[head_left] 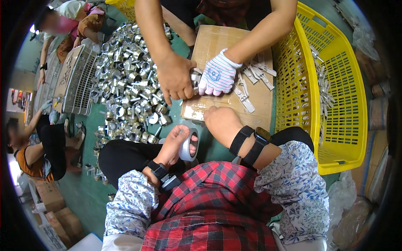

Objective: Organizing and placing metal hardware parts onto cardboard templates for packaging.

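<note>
My left hand point(169, 146) is closed around a grey roll of tape point(184, 149), with fingertips showing through its hole. At the near edge of a cardboard box point(260, 104), my right hand point(223, 121) is curled, knuckles up. Its fingertips are hidden, so what they hold, if anything, does not show. Across from me, a co-worker's bare hand point(176, 79) and striped-gloved hand point(220, 74) grip a shiny metal piece point(195, 79) on the box. Several pale, flat handle-like pieces point(245, 98) lie on the box beside the glove.
A big heap of metal cup-shaped parts with handles point(130, 75) covers the floor to the left. Yellow plastic baskets point(341, 113) stand close on the right, pale pieces inside. Two other people sit at far left by a grey crate point(79, 81). Cardboard cartons point(50, 196) lie lower left.
</note>
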The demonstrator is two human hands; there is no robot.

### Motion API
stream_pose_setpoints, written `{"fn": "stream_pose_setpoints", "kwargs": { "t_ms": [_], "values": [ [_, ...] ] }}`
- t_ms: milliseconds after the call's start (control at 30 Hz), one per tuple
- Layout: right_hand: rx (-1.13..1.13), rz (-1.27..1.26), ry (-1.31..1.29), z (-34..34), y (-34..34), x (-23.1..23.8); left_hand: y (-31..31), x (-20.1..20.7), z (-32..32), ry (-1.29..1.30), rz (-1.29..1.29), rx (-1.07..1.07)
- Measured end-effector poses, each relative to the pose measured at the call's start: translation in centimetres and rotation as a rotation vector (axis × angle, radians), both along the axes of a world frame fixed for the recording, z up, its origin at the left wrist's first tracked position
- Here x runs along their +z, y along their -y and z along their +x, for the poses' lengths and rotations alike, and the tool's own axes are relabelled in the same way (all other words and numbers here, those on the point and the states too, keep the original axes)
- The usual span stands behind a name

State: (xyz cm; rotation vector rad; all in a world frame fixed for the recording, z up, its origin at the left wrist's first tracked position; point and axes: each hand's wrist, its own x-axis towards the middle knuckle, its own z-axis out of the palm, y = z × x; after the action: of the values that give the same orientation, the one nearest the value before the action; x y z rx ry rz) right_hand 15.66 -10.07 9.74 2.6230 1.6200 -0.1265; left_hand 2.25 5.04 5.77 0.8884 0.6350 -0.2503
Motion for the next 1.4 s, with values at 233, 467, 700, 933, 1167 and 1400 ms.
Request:
{"fn": "stream_pose_setpoints", "kwargs": {
  "t_ms": [233, 467, 700, 933, 1167, 1400],
  "values": [
    [0.032, -0.015, 0.088, -0.2, 0.2, -0.3, 0.1, 1.0, 0.0, -0.081, -0.016, -0.065],
    [-0.037, 0.021, 0.029, -0.5, 0.4, 0.0, -0.5, 0.6, -0.7, -0.039, -0.084, -0.088],
    [-0.034, 0.126, -0.067, -0.1, 1.7, 0.6, 1.8, 4.7, -1.5, 0.278, 0.208, -0.135],
    [0.009, 0.208, -0.158, -0.4, 2.1, 1.0, 1.0, 1.7, -5.1, 0.177, 0.181, -0.05],
    [0.02, 0.168, -0.166, -0.7, 2.3, 1.3, 1.3, 0.3, -4.1, 0.08, 0.221, -0.126],
    [0.039, 0.182, -0.105, -0.8, 2.3, 1.4, 0.1, -3.2, -1.8, 0.116, 0.391, -0.107]
  ]
}}
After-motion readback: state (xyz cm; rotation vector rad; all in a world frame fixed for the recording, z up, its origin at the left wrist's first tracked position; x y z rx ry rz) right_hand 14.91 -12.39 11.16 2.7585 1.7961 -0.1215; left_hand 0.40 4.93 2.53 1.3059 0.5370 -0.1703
